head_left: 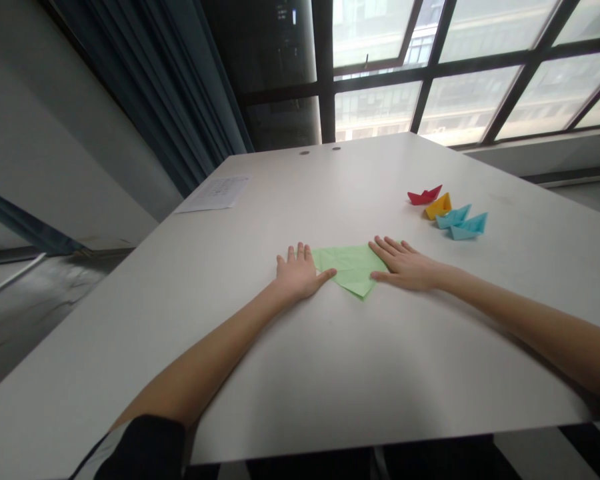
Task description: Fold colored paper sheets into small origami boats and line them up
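A light green sheet of paper [353,267], folded into a triangle pointing toward me, lies flat on the white table [300,373]. My left hand [298,273] rests flat at its left edge, fingers stretched out and thumb on the paper. My right hand [405,265] lies flat on the paper's right corner, fingers spread and pointing left. Neither hand holds anything.
Several folded paper boats stand in a row at the right: a red one [424,195], a yellow one [439,206] and two blue ones [461,222]. A printed white sheet [215,193] lies at the table's far left. Dark curtains and large windows are behind.
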Available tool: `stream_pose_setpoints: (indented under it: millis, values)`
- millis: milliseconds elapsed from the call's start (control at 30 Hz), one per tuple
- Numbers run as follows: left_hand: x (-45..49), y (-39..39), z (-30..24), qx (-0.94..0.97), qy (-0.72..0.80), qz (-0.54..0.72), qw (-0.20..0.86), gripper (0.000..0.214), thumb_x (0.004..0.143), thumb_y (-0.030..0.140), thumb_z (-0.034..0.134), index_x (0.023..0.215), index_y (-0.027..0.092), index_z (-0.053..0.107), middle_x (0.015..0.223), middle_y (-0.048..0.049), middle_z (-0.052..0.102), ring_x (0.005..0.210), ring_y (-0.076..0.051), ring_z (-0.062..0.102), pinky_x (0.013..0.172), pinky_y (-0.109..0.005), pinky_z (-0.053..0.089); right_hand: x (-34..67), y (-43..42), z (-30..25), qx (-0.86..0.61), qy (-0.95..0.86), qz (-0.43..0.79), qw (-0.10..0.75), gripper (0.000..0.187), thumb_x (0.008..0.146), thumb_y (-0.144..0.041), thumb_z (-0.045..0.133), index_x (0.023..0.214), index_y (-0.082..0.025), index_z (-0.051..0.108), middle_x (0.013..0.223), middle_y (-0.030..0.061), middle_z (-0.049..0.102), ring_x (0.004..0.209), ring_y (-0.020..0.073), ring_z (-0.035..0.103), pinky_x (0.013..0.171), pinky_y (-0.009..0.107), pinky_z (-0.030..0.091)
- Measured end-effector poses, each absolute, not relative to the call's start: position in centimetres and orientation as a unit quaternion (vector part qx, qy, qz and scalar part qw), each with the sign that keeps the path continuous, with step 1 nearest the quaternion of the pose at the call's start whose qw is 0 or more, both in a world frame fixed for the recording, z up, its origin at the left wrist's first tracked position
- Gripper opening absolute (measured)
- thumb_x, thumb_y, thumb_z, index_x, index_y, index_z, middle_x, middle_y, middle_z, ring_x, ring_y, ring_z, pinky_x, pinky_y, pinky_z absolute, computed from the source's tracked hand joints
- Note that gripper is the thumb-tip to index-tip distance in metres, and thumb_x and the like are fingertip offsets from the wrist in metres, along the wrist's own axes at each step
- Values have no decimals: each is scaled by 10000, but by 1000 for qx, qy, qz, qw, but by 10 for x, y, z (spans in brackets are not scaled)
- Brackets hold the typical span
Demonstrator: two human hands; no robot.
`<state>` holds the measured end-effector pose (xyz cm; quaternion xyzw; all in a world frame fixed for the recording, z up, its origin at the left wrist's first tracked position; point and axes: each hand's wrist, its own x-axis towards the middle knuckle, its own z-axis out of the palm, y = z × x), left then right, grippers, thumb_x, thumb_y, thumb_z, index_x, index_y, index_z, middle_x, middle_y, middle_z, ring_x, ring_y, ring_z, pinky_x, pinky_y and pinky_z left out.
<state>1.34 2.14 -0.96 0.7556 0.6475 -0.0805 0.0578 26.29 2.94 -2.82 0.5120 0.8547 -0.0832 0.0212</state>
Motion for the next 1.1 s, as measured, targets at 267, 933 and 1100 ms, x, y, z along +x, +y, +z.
stream_pose_setpoints:
  millis: [267,933,1100]
  values:
    - [4,28,-12,799,597,-43,50,989,697,790,265,1402,98,212,1459,-209,199,1341,-364,161,1019,-573,194,253,46,0,531,844,-77,-11,596,822,-600,316,1241,-214,486,1153,124,589,1071,289,525,932,478,341]
    - [17,41,-24,590,441,469,488,443,706,402,628,1011,84,590,857,-103,682,746,-181,642,731,-312,493,232,51,17,438,720,-528,-106,361,668,-520,642,768,-176,600,707,28,635,573,128,541,486,241,403]
    - [32,24,-17,596,389,390,584,324,658,381,682,815,99,656,672,-34,663,578,-125,584,568,-230,444,222,54,18,433,716,-495,-234,397,711,-510,603,877,-152,648,738,34,629,660,122,551,552,231,425]
